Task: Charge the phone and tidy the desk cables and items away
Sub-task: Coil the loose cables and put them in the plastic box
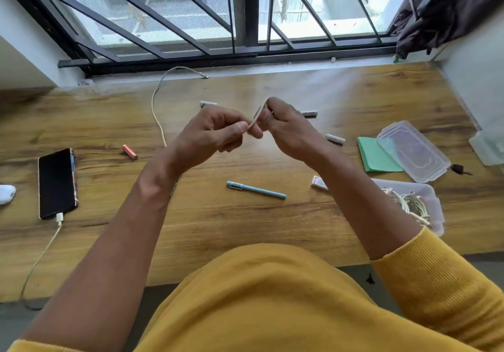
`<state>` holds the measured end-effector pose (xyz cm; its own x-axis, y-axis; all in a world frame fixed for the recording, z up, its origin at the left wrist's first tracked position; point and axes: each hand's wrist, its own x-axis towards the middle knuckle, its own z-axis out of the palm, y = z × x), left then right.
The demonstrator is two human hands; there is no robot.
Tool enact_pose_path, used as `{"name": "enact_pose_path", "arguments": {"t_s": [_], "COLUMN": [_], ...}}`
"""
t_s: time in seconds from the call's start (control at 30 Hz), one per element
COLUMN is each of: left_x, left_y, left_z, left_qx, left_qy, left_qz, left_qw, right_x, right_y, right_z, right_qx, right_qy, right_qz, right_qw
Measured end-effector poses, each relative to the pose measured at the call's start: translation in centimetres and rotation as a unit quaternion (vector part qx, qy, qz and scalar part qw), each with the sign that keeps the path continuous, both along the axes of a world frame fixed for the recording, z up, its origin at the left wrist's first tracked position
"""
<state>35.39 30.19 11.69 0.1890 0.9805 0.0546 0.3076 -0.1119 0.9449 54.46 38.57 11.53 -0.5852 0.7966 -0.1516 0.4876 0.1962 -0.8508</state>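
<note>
left hand grip: pinching thin beige braided cable | right hand grip: pinching same cable | above wooden table

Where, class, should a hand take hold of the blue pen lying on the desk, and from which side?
Pinch the blue pen round the middle of its barrel, coming straight down from above. It lies flat on the wooden desk, with bare wood on both long sides, so thumb and finger can likely close across its narrow width.
</note>
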Motion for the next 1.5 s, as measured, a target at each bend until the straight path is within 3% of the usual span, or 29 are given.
{"name": "enact_pose_path", "arguments": {"t_s": [0.1, 0.27, 0.57, 0.8, 0.9, 1.1, 1.27, 1.4, 1.5], "left_x": [1.0, 1.6, 1.2, 2.0, 2.4, 0.9, -1.3, -2.7, -2.5], "left_y": [-0.2, -0.4, -1.0, -0.7, -0.6, 0.5, 1.1, 1.4, 1.6], "left_z": [-0.3, -0.9, -1.1, -2.6, -3.2, -3.4, -2.8, -1.1, 0.1], "left_qx": [-0.016, -0.049, -0.065, -0.07, -0.071, -0.049, -0.032, -0.066, -0.066], "left_qy": [-0.022, -0.044, -0.11, -0.09, -0.071, 0.038, 0.131, 0.118, 0.131], "left_qz": [-0.013, -0.011, 0.008, -0.002, 0.01, 0.101, 0.123, 0.055, 0.028], "left_qw": [1.0, 0.998, 0.992, 0.993, 0.995, 0.993, 0.983, 0.989, 0.989], "right_x": [-0.1, 0.2, -0.1, -0.2, -0.1, 0.5, 0.9, 1.0, 0.1], "right_y": [0.1, 0.1, 0.5, 0.2, 0.3, 0.5, 0.1, -0.2, -1.0], "right_z": [0.4, 1.8, 2.4, 2.6, 2.6, 2.4, 2.4, 2.2, 1.3], "right_qx": [-0.091, -0.233, -0.355, -0.454, -0.435, -0.348, -0.278, -0.201, -0.127], "right_qy": [0.147, 0.325, 0.421, 0.497, 0.477, 0.391, 0.307, 0.083, -0.081], "right_qz": [-0.01, 0.028, 0.019, 0.051, 0.058, 0.118, 0.244, 0.371, 0.336], "right_qw": [0.985, 0.916, 0.834, 0.738, 0.761, 0.844, 0.877, 0.903, 0.93]}}
